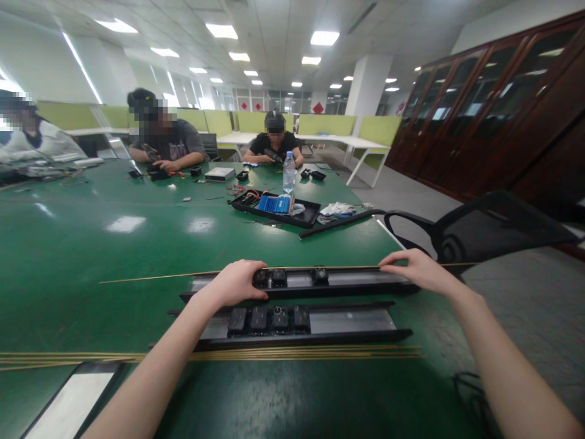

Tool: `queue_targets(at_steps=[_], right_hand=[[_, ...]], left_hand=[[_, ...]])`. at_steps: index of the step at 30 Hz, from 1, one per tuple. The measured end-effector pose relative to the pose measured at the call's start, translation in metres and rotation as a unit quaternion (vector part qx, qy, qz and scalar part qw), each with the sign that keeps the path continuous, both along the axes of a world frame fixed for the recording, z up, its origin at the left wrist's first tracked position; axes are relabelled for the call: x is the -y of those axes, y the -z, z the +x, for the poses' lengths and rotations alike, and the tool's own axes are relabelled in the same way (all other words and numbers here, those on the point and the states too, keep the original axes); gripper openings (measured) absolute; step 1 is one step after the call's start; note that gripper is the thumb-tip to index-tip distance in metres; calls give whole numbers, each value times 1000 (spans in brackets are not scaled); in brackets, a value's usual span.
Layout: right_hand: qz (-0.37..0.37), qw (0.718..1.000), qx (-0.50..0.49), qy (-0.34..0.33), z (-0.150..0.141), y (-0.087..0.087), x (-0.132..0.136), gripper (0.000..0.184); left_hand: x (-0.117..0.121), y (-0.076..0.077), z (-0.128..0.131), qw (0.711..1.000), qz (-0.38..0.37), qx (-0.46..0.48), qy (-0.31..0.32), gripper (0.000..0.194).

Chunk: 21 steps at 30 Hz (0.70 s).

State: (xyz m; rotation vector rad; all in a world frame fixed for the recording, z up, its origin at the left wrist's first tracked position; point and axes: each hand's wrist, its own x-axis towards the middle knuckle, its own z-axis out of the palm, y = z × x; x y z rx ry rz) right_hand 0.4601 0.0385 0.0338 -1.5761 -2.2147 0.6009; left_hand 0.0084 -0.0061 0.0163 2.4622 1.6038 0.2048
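A long black-edged metal channel [356,278] lies across the green table with a few black blocks set in it. A thin brass-coloured rod [150,279] runs along its far edge and sticks out past both ends. My left hand [240,281] is closed around the channel's left part, thumb on the near side and fingers over the far side by the rod. At the right end, my right hand [414,268] pinches the rod against the far edge. Nearer to me lies a second channel [351,321] with several black blocks [259,319] in a row.
Several brass-coloured rods [320,352] lie along the near side, beside a white-faced, dark-edged panel [73,402]. Farther off are a black tray [311,213] with blue parts, a water bottle [289,174] and gloves [337,211]. Other people sit around the table; a chair [498,225] stands right.
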Motion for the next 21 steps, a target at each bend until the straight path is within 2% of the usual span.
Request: queue_targets(at_steps=[8, 15, 21], right_hand=[[-8, 1000, 6, 11, 7, 3, -2, 32], [-3, 1000, 3, 5, 11, 4, -5, 36], [-3, 1000, 6, 4, 12, 5, -5, 33]], left_hand=[[-2, 3, -2, 1000, 1, 5, 4, 63], [0, 0, 0, 1000, 1, 0, 2, 62], [0, -2, 2, 1000, -3, -2, -2, 62]])
